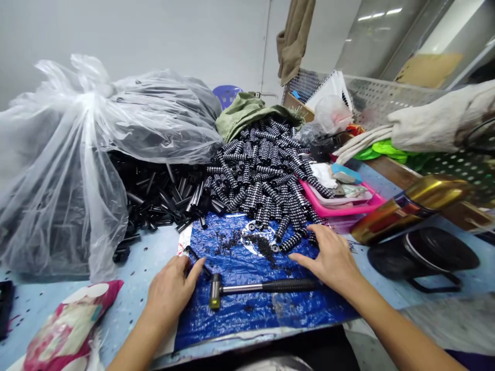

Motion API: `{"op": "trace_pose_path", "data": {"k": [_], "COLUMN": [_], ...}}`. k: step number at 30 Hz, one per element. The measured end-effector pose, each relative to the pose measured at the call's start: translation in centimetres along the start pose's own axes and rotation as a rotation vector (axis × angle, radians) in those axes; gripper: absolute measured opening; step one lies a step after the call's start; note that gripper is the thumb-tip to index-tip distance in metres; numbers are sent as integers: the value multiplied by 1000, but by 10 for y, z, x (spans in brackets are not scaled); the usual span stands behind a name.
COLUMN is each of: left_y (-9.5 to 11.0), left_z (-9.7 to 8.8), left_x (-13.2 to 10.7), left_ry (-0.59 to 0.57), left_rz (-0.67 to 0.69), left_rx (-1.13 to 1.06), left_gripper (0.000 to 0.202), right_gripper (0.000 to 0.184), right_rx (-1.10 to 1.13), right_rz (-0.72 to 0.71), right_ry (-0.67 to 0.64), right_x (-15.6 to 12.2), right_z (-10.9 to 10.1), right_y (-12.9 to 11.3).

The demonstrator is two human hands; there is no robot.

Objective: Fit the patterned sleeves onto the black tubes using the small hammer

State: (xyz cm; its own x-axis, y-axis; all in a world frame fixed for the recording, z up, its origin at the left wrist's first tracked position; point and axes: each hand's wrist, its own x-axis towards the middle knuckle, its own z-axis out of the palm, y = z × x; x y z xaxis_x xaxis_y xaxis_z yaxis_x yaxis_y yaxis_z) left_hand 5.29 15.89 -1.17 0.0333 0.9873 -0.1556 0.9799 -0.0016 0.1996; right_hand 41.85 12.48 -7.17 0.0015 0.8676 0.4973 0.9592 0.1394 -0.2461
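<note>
My left hand (172, 288) is at the left edge of a blue plastic sheet (247, 314), thumb and fingers apart. A thin black rod (196, 259) lies beside its fingertips, partly behind the thumb; I see no firm grip on it. My right hand (332, 257) is over the sheet's right side, thumb and fingers spread, next to a heap of small black cylinders with white checks (266, 175). Between the hands lies a hammer (247, 288), its yellowish-tipped head (215, 291) to the left and black grip to the right, near my right wrist.
Loose black tubes (162, 196) are piled behind my left hand, beside a large clear plastic bag (77, 180). Black crumbs (263, 245) dot the sheet. To the right are a pink tray (328, 211), a gold bottle (410, 206) and a black mug (421, 252). A pink-and-white packet (69, 330) lies front left.
</note>
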Motion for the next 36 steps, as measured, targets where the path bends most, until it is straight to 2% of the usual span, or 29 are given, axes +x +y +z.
{"op": "trace_pose_path", "data": {"k": [2, 3, 7, 10, 12, 14, 15, 17, 19, 22, 24, 26, 29, 32, 36], "left_y": [12, 16, 19, 10, 5, 6, 9, 20, 33, 49, 54, 56, 58, 57, 56], "left_z": [-3, -3, 2, 8, 11, 13, 13, 14, 15, 21, 24, 24, 22, 17, 13], "left_x": [8, 11, 14, 11, 8, 4, 1, -6, -14, -28, -37, -45, -52, -47, -37], "left_ry": [-35, -45, -28, 38, 117, 191, 208, 166, 54, -47, -29, -16, -77, -113, 41], "left_rz": [-66, -70, -28, -58, -87, -111, -125, -149, -144, -123, -137, -157, -159, -135, -162], "left_rx": [73, 88, 53, -79, -313, -667, -862, -1187, -1343, -1395, -1453, -1500, -1512, -1473, -1359], "left_gripper": [46, 43, 22, 12, 13, 21, 27, 36, 39, 39, 35, 37, 36, 33, 37], "right_gripper": [84, 84, 64, 61, 61, 62, 63, 65, 63, 55, 49, 48, 49, 44, 46], "right_rx": [-53, -66, -36, 78, 294, 649, 852, 1237, 1498, 1650, 1709, 1790, 1911, 1917, 1854], "right_rz": [57, 71, 75, 47, 71, 146, 188, 261, 345, 601, 771, 868, 904, 887, 867], "right_ry": [-42, -56, -58, -31, -8, -24, -71, -209, -343, -407, -426, -457, -517, -534, -506], "right_x": [4, 6, 11, 8, 3, -2, -3, -1, 6, 15, 18, 17, 13, 9, 6], "right_z": [7, 11, 19, 10, 0, -11, -15, -21, -24, -21, -18, -14, -11, -10, -8], "right_y": [-6, -9, -14, -12, -15, -24, -31, -47, -63, -85, -96, -102, -107, -113, -132]}}
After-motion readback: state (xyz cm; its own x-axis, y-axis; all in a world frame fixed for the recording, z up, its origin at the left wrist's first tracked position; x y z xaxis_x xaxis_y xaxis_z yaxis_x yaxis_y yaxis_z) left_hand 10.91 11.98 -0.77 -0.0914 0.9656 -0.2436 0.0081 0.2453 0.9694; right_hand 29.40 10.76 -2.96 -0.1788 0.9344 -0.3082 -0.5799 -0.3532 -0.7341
